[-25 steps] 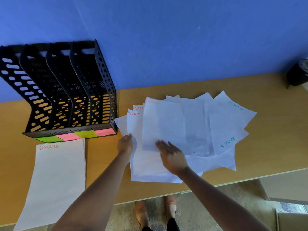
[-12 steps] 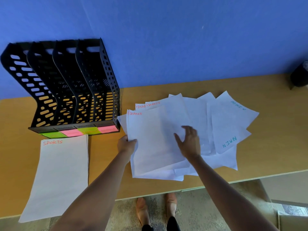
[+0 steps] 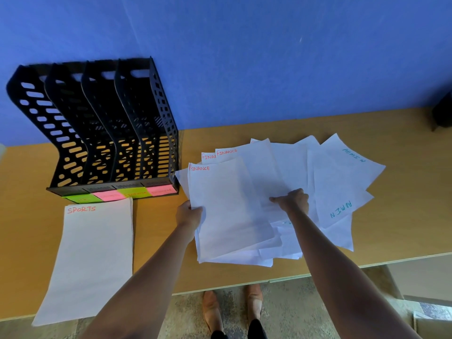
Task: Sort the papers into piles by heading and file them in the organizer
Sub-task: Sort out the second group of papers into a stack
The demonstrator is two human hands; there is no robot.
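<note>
A loose spread of white papers covers the middle of the table. Sheets headed FINANCE (image 3: pixel 227 206) lie on its left side, and sheets headed ADMIN (image 3: pixel 342 182) fan out on its right. My left hand (image 3: pixel 188 215) grips the left edge of the front FINANCE sheets. My right hand (image 3: pixel 292 200) pinches a sheet in the middle of the spread. A separate pile headed SPORTS (image 3: pixel 90 255) lies at the left, in front of the black four-slot organizer (image 3: pixel 105 123), whose slots stand without papers.
Green and pink sticky labels (image 3: pixel 122 195) line the organizer's front lip. The wooden table (image 3: pixel 403 216) meets a blue wall behind. A dark object (image 3: pixel 442 113) sits at the far right edge. My feet stand on the floor below the table's front edge.
My right hand slid right and away across the spread and now pinches a middle sheet. The left hand keeps its hold on the FINANCE sheets' left edge.
</note>
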